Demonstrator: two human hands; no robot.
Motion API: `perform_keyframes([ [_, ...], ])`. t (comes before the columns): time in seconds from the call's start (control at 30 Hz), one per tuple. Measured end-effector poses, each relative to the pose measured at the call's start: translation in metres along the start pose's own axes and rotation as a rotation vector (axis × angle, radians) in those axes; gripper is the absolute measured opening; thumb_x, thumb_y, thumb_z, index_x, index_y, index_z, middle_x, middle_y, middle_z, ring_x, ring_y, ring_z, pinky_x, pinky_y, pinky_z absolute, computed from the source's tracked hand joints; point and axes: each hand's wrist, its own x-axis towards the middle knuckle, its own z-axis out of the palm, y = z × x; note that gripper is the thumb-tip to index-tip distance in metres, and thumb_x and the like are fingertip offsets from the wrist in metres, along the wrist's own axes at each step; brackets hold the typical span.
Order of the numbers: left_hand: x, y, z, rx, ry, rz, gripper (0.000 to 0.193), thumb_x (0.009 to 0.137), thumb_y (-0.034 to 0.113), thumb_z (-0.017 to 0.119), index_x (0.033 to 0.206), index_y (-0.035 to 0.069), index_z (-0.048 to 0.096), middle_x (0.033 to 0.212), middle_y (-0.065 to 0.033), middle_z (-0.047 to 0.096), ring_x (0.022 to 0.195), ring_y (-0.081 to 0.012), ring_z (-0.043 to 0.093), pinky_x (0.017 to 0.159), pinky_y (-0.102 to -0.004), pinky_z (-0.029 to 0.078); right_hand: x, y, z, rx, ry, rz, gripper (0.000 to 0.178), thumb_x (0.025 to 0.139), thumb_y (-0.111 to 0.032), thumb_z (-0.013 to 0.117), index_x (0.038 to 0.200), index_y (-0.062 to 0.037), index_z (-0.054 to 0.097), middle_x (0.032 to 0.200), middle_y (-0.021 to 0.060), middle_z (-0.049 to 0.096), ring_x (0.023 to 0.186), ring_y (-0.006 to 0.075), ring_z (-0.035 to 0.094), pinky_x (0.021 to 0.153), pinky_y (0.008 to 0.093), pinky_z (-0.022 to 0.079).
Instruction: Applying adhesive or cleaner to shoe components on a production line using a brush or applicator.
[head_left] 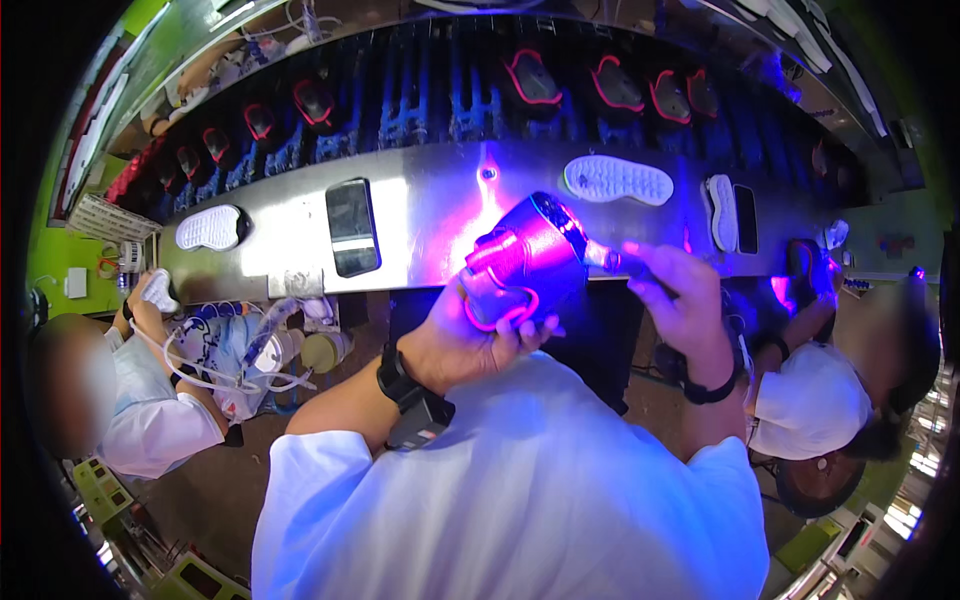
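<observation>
My left hand [478,340] is closed around a dark shoe upper [520,248] with a red-edged collar. The upper is tilted, its bottom rim turned toward my right hand, and purple light colours it. In my right hand [685,300], the fingers are closed on a small brush [605,257]. The brush's tip is at the rim of the upper; whether it touches I cannot tell. Beyond my hands, a white shoe sole [618,180] lies on the metal bench [420,190].
Behind the bench runs a rack or conveyor [420,100] carrying several red-edged dark uppers. A phone [353,228] and another white sole [210,228] lie to the left. At right are a sole [720,212] and a phone [746,218]. Co-workers sit at both sides.
</observation>
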Motion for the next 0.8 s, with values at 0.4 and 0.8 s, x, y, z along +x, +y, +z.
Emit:
perform_keyframes([
  [0.4, 0.033, -0.007, 0.05, 1.257, 0.221, 0.439, 0.056, 0.095, 0.02, 0.06, 0.145, 0.004, 0.04, 0.132, -0.012, 0.06, 0.121, -0.0249, 0.059, 0.107, -0.0418, 0.045, -0.024, 0.041, 0.011, 0.106, 0.101, 0.239, 0.043, 0.09, 0.0, 0.063, 0.133, -0.0008, 0.058, 0.105, 0.0129, 0.073, 0.091, 0.0159, 0.068, 0.081, 0.0294, 0.052],
  [0.8, 0.003, 0.043, 0.108, 1.917, 0.373, 0.847, 0.076, 0.079, 0.013, 0.08, 0.144, 0.0, 0.042, 0.126, -0.0061, 0.061, 0.116, -0.0167, 0.059, 0.104, -0.0332, 0.044, -0.045, 0.044, 0.065, 0.215, -0.031, 0.178, 0.044, 0.089, -0.005, 0.07, 0.132, 0.0005, 0.06, 0.117, 0.0111, 0.068, 0.096, 0.0157, 0.064, 0.085, 0.0309, 0.052],
])
